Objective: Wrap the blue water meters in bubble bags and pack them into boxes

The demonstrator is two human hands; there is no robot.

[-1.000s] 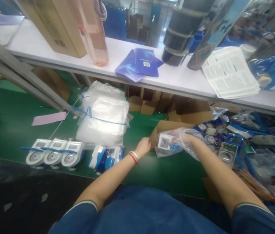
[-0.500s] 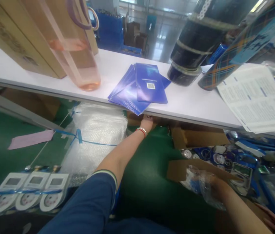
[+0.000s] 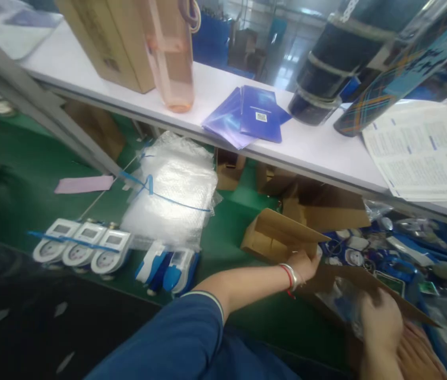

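Observation:
My left hand [image 3: 305, 265], with a red cord and a pale bracelet at its wrist, grips the near right edge of an open brown cardboard box [image 3: 261, 240]. To the right, another cardboard box [image 3: 350, 277] stands with its flap raised. My right hand [image 3: 382, 316], smeared by motion, is at this box and closed on a clear plastic bag [image 3: 342, 301] with something blue in it. What the blue thing is cannot be made out. Beside my right hand, at the lower right edge, another hand [image 3: 421, 348] lies against the cardboard; it appears to be a co-worker's.
A white shelf [image 3: 215, 84] crosses above, bearing blue leaflets [image 3: 261, 113], a pink bottle [image 3: 171, 68], dark cylinders and a printed sheet [image 3: 421, 150]. Bubble-wrap bags [image 3: 171, 190] and white meters [image 3: 108, 250] lie left on the green surface. Loose parts [image 3: 366, 248] crowd the right.
My left hand has come back from under the shelf and moved right, bringing the open cardboard box. The view has shifted left and down, showing blue-and-white meters beside the bubble wrap.

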